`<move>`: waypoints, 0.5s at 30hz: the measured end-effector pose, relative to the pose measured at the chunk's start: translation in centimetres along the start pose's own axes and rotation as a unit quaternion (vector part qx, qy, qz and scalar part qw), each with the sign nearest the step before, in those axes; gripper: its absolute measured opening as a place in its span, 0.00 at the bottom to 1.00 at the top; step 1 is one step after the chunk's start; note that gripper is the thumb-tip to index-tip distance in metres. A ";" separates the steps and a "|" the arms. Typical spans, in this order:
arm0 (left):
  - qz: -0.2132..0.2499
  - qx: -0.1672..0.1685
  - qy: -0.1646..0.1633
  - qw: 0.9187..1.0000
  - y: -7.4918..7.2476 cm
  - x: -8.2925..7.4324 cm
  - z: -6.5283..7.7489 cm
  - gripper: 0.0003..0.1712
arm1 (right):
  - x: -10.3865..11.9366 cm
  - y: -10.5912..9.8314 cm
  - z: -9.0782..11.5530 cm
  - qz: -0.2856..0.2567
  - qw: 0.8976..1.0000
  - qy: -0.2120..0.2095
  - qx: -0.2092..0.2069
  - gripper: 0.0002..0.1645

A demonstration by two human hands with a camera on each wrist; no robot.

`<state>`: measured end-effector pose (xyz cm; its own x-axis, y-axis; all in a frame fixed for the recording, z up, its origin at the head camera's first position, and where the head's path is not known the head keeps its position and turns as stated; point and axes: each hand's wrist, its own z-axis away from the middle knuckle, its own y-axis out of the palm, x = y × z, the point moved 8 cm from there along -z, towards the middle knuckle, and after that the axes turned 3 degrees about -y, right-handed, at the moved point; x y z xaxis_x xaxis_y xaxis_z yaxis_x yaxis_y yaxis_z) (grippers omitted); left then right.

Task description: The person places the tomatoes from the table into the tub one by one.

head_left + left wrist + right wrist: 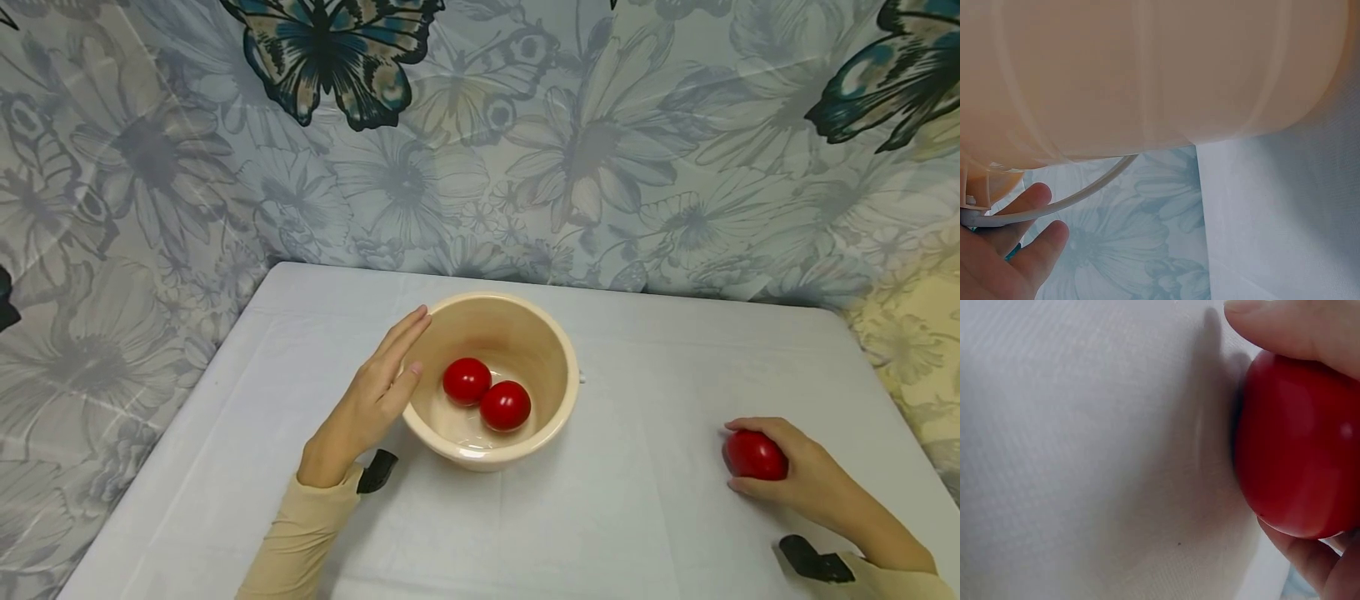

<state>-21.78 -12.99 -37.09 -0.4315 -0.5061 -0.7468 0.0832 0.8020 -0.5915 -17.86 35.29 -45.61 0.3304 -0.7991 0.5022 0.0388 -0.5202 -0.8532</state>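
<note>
A cream bucket [495, 454] stands upright on the table, with two glossy red tomatoes [506, 407] side by side on its bottom. My left hand [367, 400] rests against the left side of the rim, fingers extended and thumb at the edge. The left wrist view shows the bucket's ribbed wall [1147, 75] close up and its thin pale handle [1091, 187] passing by my fingers [1044, 250]. Off to the right, my right hand [806, 471] grips another red tomato [1304, 450] between thumb and fingers, low over the white cloth.
A white cloth [637, 517] covers the table, whose back edge meets a hanging fabric [592, 158] printed with flowers and butterflies. The bucket sits between the two hands, left of the middle. Black straps [813, 558] show at both wrists.
</note>
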 end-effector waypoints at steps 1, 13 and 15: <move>0.000 0.001 -0.001 1.000 0.0 0.0 0.0 0.32 | 0.0 0.0 0.0 0.002 1.000 0.002 0.001 0.43; -0.001 -0.001 -0.002 1.000 0.0 0.0 -0.1 0.32 | 0.3 -0.5 -0.3 0.002 1.000 0.009 -0.002 0.41; 0.000 -0.001 -0.002 1.000 0.0 -0.1 -0.1 0.32 | 0.5 -0.6 -0.4 -0.001 1.000 0.015 0.001 0.42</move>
<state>-21.81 -12.93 -37.03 -0.4287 -0.5073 -0.7476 0.0815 0.8024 -0.5912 -18.10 35.09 -44.85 0.3025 -0.8069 0.5074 0.0403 -0.5210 -0.8526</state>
